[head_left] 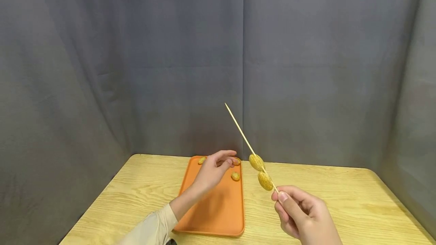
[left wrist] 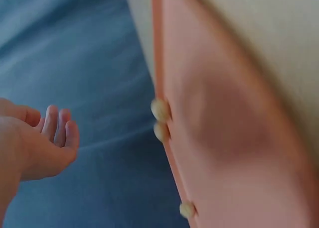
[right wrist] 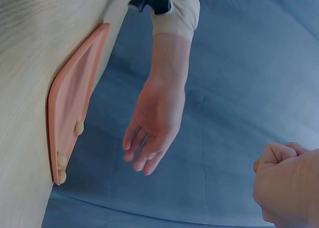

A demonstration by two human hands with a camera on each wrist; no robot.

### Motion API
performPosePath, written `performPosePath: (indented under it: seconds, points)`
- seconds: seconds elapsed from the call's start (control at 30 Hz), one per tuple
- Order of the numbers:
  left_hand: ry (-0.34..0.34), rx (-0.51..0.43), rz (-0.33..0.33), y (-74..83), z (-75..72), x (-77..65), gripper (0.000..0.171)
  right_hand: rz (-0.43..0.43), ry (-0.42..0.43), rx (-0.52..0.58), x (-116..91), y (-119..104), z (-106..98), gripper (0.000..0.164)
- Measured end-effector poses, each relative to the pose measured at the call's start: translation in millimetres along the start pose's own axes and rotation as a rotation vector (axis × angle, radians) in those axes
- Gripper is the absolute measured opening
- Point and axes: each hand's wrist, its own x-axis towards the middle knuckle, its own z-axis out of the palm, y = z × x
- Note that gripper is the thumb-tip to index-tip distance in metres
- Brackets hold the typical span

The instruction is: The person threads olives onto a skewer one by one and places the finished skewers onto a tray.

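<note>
1. First, a pale sleeve [head_left: 153, 225] leads to the left hand [head_left: 212, 167], which hovers above the tray, its fingers loosely bent and holding nothing.
2. Beneath it, an orange tray [head_left: 218, 214] lies on the table [head_left: 136, 184], left of middle, reaching close to the far edge.
3. One yellow-brown piece [head_left: 202, 160] sits in the tray's far left corner, a second piece [head_left: 237, 162] in its far right corner, and a third piece [head_left: 235, 176] nearer along the right rim.
4. Right of the tray, a skewer [head_left: 240, 129] slants up leftward above the table, two more pieces [head_left: 265, 181] threaded on its lower half.
5. Finally, the right hand [head_left: 308, 213] pinches the skewer's lower end.
</note>
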Motion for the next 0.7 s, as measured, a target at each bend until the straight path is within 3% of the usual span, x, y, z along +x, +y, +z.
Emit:
performPosePath:
  seconds: [0.17,0.33,0.53,0.7]
  points:
    - [-0.052,0.234,0.001,-22.3,0.5,22.2,0.026,0.062,0.043,-0.017,0.2,-6.1,1.7,0.021]
    - [-0.193,0.517,0.029,-49.8,9.1,35.5,0.029,0.025,0.037,0.012,-3.3,-7.6,-1.5,0.020]
    - [-0.362,0.854,0.101,-67.7,16.1,41.8,0.035,-0.011,0.033,0.005,-6.2,-9.8,-2.3,0.021]
    - [-0.441,0.988,0.136,-72.4,20.3,40.7,0.028,-0.045,0.006,0.003,-7.9,-10.5,0.8,0.021]
